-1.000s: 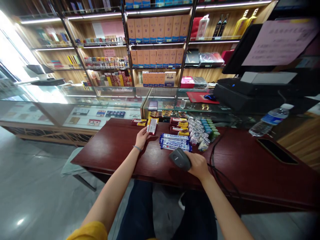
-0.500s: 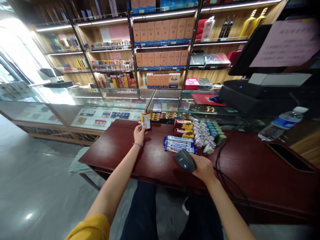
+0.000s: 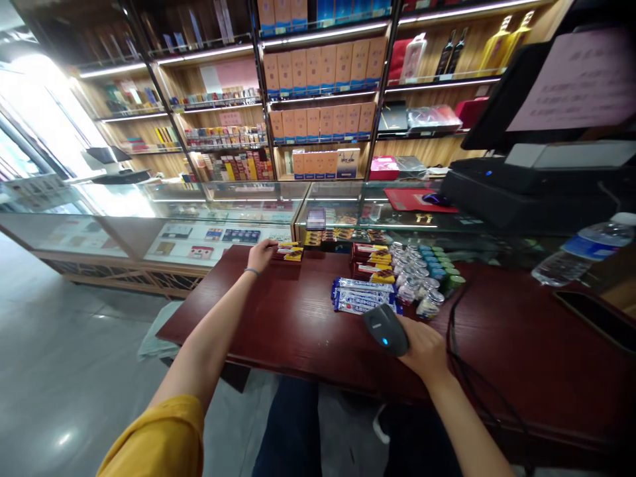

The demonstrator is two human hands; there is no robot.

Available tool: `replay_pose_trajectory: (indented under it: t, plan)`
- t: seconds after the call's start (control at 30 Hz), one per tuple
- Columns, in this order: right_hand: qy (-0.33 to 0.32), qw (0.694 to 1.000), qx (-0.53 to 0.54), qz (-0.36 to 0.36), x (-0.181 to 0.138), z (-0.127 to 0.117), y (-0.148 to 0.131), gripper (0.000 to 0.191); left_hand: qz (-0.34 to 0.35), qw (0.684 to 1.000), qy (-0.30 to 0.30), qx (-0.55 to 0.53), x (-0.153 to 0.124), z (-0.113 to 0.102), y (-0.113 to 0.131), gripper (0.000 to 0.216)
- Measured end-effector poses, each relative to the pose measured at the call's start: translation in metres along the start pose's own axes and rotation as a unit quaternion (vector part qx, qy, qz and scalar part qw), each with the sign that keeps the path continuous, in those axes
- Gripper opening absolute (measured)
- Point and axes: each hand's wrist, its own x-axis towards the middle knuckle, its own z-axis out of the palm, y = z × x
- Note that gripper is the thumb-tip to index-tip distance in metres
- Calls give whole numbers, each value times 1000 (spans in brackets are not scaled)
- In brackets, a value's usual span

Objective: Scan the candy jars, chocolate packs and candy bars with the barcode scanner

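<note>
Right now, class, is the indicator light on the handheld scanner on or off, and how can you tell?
On: a bright blue spot glows on the dark scanner in the right hand.

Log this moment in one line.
left hand: at left red-yellow packs, grip unclear | right hand: holding scanner, blue light on | desk: blue-white bars, right red-yellow packs, jars

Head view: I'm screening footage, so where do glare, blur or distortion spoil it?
Head view, far left: the bright opening is washed out white; head view, lower left: the floor shows a glare spot; head view, upper right: writing on the pink sheet is too blurred to read; head view, left: shelf uprights lean, likely lens distortion; head view, lower centre: the scanner reads fairly clearly.
</note>
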Motion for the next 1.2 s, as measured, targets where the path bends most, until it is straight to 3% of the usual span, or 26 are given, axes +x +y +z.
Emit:
replay_pose_trajectory:
  t: [0.5, 0.73, 0.93, 1.1, 1.2]
  plan:
    - [-2, 1000, -10, 23, 1, -1, 2, 24, 43, 996, -69, 39, 20, 39, -52, 23]
    - [-14, 999, -30, 29, -1, 2, 4, 23, 76, 986, -131, 67, 22, 40, -68, 29]
    - [-23, 999, -36, 31, -5, 7, 6, 27, 80, 977, -178, 81, 20, 30, -58, 36]
    - [-28, 998, -28, 40, -6, 10, 6, 34, 101, 973, -178, 102, 15, 29, -40, 36]
    - [-37, 997, -28, 53, -5, 10, 5, 33, 138, 977, -146, 78, 3, 35, -24, 36]
